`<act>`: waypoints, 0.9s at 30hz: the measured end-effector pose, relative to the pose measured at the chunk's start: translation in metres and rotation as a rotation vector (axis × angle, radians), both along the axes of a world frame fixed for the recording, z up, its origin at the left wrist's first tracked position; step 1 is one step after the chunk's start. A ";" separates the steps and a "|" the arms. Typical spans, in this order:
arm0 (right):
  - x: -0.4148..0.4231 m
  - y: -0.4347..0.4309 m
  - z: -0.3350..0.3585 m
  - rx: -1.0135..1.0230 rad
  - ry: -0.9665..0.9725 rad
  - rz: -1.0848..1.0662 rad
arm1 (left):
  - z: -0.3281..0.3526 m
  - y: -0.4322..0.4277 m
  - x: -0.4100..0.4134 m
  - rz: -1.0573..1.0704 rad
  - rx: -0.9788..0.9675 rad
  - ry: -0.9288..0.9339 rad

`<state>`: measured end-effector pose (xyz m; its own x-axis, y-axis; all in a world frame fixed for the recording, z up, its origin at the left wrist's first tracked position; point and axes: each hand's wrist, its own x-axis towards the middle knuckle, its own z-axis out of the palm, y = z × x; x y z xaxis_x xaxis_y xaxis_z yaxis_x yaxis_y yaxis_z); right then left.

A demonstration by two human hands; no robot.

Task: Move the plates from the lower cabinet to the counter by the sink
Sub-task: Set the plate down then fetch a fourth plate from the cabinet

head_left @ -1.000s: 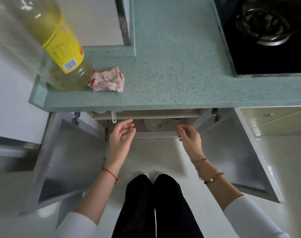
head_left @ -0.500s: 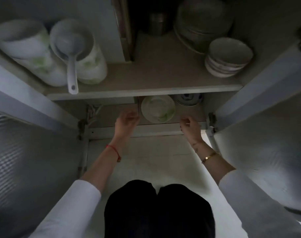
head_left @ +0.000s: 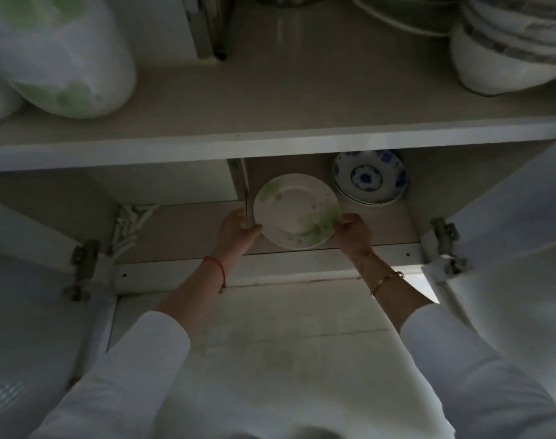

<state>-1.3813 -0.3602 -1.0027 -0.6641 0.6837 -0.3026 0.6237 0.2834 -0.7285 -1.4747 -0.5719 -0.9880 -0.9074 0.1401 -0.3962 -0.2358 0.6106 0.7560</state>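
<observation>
A white plate with green leaf print [head_left: 294, 210] lies on the bottom shelf of the lower cabinet [head_left: 188, 229]. My left hand [head_left: 238, 231] grips its left rim and my right hand [head_left: 352, 231] grips its right rim. Whether more plates lie under it is hidden. Behind it to the right sits a small stack of blue-patterned white dishes [head_left: 370, 177]. The counter and the sink are out of view.
The upper shelf [head_left: 270, 141] carries white and green bowls [head_left: 58, 55] at the left and stacked bowls [head_left: 511, 49] at the right. Both cabinet doors [head_left: 32, 312] stand open at the sides. A vertical divider [head_left: 240, 182] rises just left of the plate.
The view has dropped closer into the cabinet. Both hands reached forward from the cabinet's front edge and closed on the rims of the green-print plate.
</observation>
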 end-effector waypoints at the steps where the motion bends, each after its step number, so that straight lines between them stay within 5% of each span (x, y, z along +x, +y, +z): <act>1: -0.005 0.001 -0.006 0.012 -0.007 -0.009 | -0.005 0.003 -0.004 0.001 0.008 -0.005; 9: -0.020 0.004 -0.029 0.061 0.056 -0.008 | -0.023 0.024 -0.020 -0.150 -0.037 -0.009; 18: 0.002 0.001 -0.022 -0.018 0.110 -0.004 | -0.027 0.019 -0.003 -0.063 -0.039 0.057; 27: 0.081 -0.033 0.065 -0.116 0.109 -0.038 | 0.079 -0.020 0.078 -0.043 -0.013 -0.061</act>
